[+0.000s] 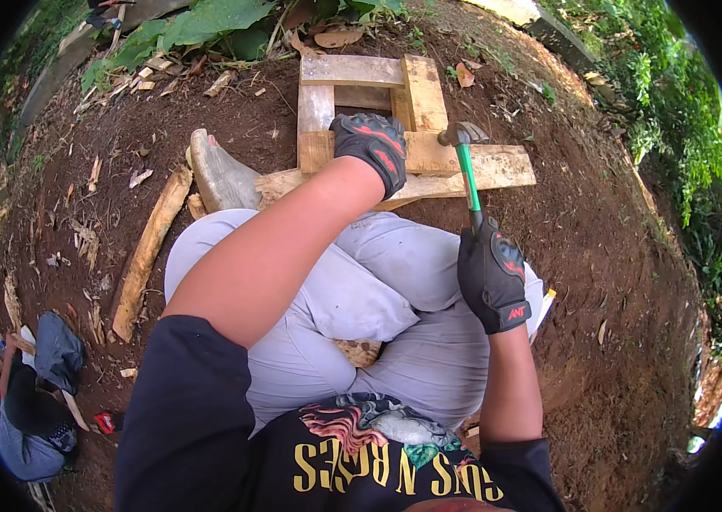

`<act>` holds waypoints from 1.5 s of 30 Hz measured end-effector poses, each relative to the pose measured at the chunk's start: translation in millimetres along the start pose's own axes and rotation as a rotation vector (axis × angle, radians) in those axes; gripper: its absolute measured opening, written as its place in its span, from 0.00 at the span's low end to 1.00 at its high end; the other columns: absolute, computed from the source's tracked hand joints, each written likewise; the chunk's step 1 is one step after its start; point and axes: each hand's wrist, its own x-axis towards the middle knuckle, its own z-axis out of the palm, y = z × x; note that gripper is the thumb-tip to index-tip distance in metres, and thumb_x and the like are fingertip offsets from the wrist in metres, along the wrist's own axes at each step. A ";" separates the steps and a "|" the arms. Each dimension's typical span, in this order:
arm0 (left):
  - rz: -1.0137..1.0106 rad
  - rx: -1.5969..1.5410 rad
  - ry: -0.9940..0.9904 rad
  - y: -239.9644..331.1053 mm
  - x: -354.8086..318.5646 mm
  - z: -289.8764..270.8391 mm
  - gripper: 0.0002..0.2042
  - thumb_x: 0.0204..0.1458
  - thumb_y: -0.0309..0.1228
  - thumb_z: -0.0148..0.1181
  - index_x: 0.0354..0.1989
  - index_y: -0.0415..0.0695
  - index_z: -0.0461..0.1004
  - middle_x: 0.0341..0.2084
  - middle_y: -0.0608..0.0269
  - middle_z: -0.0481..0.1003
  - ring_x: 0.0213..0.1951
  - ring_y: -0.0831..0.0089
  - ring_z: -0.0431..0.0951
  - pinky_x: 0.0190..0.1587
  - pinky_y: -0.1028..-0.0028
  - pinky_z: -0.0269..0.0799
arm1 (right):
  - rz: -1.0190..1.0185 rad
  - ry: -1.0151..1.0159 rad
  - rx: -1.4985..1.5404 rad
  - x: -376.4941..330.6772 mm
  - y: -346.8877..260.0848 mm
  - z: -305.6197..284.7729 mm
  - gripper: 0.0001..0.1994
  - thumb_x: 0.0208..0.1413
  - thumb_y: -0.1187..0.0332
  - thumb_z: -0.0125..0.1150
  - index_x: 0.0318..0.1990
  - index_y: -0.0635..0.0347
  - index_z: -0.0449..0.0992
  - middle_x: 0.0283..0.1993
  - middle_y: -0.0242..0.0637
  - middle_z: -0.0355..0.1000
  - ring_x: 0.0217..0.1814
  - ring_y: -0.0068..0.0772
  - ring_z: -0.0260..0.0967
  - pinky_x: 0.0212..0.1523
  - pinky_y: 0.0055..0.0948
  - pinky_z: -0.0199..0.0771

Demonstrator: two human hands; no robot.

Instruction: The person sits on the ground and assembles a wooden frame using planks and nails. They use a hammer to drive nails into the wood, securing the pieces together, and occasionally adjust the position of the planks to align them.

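The person sat on brown soil [608,282] with pale grey trousered legs [310,290] folded, a wooden frame [425,92] of short boards lying on the ground just beyond the knees. The gloved left hand [371,149] was on the frame's near board [432,154], its fingers curled downward; the glove hid the fingertips, so one could not tell whether they pinched anything. The gloved right hand [490,277] had its fingers wrapped around the lower handle of a green-handled hammer [469,175], whose metal head stood at the right part of that near board; whether it touched the wood could not be told. A longer plank [497,167] lay along the frame's near side, reaching out to the right. To the left lay a rough stick of wood [152,252], with another person [32,418] farther off at the lower left and broad green leaves [216,26] beyond the frame.
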 end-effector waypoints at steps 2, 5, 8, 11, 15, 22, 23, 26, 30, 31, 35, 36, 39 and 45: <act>-0.008 0.028 0.080 -5.5 5.5 9.7 0.22 0.55 0.34 0.60 0.59 0.42 0.75 0.51 0.49 0.83 0.55 0.52 0.84 0.55 0.52 0.79 | -0.069 -0.008 0.090 4.5 4.5 -44.8 0.15 0.73 0.58 0.55 0.44 0.63 0.78 0.31 0.55 0.78 0.35 0.65 0.79 0.34 0.60 0.76; 0.068 -0.004 0.031 -11.3 9.6 5.1 0.24 0.56 0.35 0.59 0.61 0.41 0.73 0.51 0.45 0.82 0.55 0.50 0.84 0.57 0.51 0.79 | 0.356 -0.126 0.529 -19.4 3.2 -109.4 0.16 0.75 0.56 0.55 0.44 0.62 0.77 0.31 0.49 0.77 0.32 0.55 0.78 0.35 0.51 0.76; 0.083 0.032 0.024 -10.9 6.4 -1.5 0.23 0.57 0.36 0.59 0.61 0.41 0.73 0.53 0.45 0.82 0.58 0.52 0.83 0.60 0.48 0.77 | 0.503 0.057 0.629 -60.7 39.7 -110.7 0.15 0.75 0.57 0.54 0.46 0.62 0.78 0.33 0.47 0.77 0.34 0.51 0.77 0.36 0.47 0.76; 0.092 0.031 -0.053 -11.5 7.9 -11.0 0.29 0.55 0.39 0.63 0.65 0.38 0.70 0.58 0.40 0.80 0.62 0.47 0.81 0.64 0.52 0.76 | 0.378 0.400 0.381 -133.2 118.7 -44.9 0.16 0.76 0.58 0.55 0.53 0.62 0.79 0.28 0.38 0.75 0.25 0.36 0.73 0.29 0.40 0.73; 0.114 -0.086 -0.137 11.3 4.8 -36.6 0.49 0.47 0.55 0.76 0.73 0.36 0.65 0.63 0.38 0.77 0.64 0.44 0.79 0.66 0.55 0.75 | 0.579 0.251 0.253 -262.7 173.1 70.1 0.16 0.75 0.57 0.54 0.53 0.60 0.80 0.41 0.53 0.80 0.39 0.60 0.79 0.40 0.56 0.76; 0.058 -0.096 -0.020 29.6 0.0 -21.9 0.45 0.50 0.58 0.73 0.70 0.38 0.70 0.61 0.39 0.79 0.62 0.45 0.81 0.64 0.53 0.76 | 1.140 -0.177 0.345 -364.3 127.9 157.4 0.22 0.66 0.47 0.60 0.50 0.59 0.81 0.48 0.56 0.82 0.55 0.63 0.81 0.55 0.58 0.79; 0.067 -0.098 -0.030 28.4 1.7 -22.4 0.45 0.50 0.58 0.73 0.70 0.39 0.70 0.60 0.39 0.80 0.61 0.45 0.81 0.64 0.53 0.76 | 1.096 -0.223 0.330 -366.3 130.2 161.2 0.22 0.67 0.47 0.59 0.49 0.58 0.81 0.48 0.57 0.82 0.54 0.63 0.81 0.55 0.58 0.79; 0.085 -0.118 -0.025 20.6 4.3 -25.9 0.44 0.51 0.58 0.73 0.70 0.40 0.71 0.59 0.41 0.80 0.60 0.44 0.81 0.63 0.53 0.76 | 0.945 -0.406 0.279 -328.1 150.8 105.1 0.20 0.67 0.48 0.57 0.47 0.57 0.83 0.48 0.58 0.83 0.53 0.62 0.82 0.55 0.57 0.80; 0.089 -0.084 -0.010 26.3 3.9 -24.8 0.44 0.51 0.58 0.72 0.70 0.40 0.71 0.61 0.41 0.79 0.61 0.44 0.81 0.64 0.53 0.76 | 0.738 -0.382 0.216 -256.5 199.0 38.1 0.19 0.66 0.50 0.59 0.47 0.57 0.85 0.49 0.53 0.84 0.52 0.58 0.82 0.56 0.55 0.80; 0.068 -0.073 -0.027 27.8 1.8 -28.3 0.43 0.52 0.58 0.72 0.70 0.40 0.71 0.61 0.41 0.79 0.61 0.45 0.81 0.64 0.54 0.76 | 0.724 -0.275 0.198 -228.1 207.2 28.9 0.18 0.66 0.51 0.60 0.48 0.55 0.85 0.49 0.52 0.84 0.52 0.57 0.83 0.55 0.54 0.80; 0.067 -0.081 -0.045 35.9 0.0 -35.0 0.42 0.53 0.57 0.72 0.69 0.39 0.72 0.61 0.40 0.79 0.62 0.45 0.80 0.64 0.53 0.76 | 0.565 0.089 0.276 -111.4 251.2 52.2 0.15 0.66 0.54 0.61 0.49 0.51 0.87 0.50 0.47 0.83 0.54 0.54 0.81 0.57 0.52 0.79; 0.067 -0.077 -0.049 36.4 1.1 -32.5 0.41 0.53 0.56 0.72 0.69 0.39 0.72 0.61 0.41 0.79 0.62 0.46 0.80 0.64 0.53 0.76 | 0.536 0.088 0.281 -89.3 262.5 74.5 0.15 0.66 0.54 0.61 0.49 0.51 0.87 0.50 0.46 0.83 0.56 0.53 0.80 0.58 0.51 0.78; 0.060 -0.072 -0.047 27.7 3.5 -29.7 0.41 0.53 0.57 0.72 0.67 0.37 0.72 0.60 0.39 0.78 0.61 0.44 0.80 0.64 0.52 0.76 | 0.613 0.105 0.323 -40.3 263.3 111.3 0.16 0.65 0.54 0.62 0.53 0.47 0.88 0.56 0.46 0.81 0.61 0.53 0.78 0.63 0.50 0.75; 0.029 -0.035 -0.093 29.4 9.7 -26.1 0.41 0.54 0.56 0.72 0.67 0.36 0.71 0.61 0.38 0.78 0.62 0.43 0.80 0.64 0.51 0.76 | 0.640 0.206 0.285 -21.4 275.0 177.2 0.19 0.61 0.51 0.67 0.56 0.43 0.88 0.63 0.45 0.75 0.67 0.52 0.72 0.68 0.48 0.72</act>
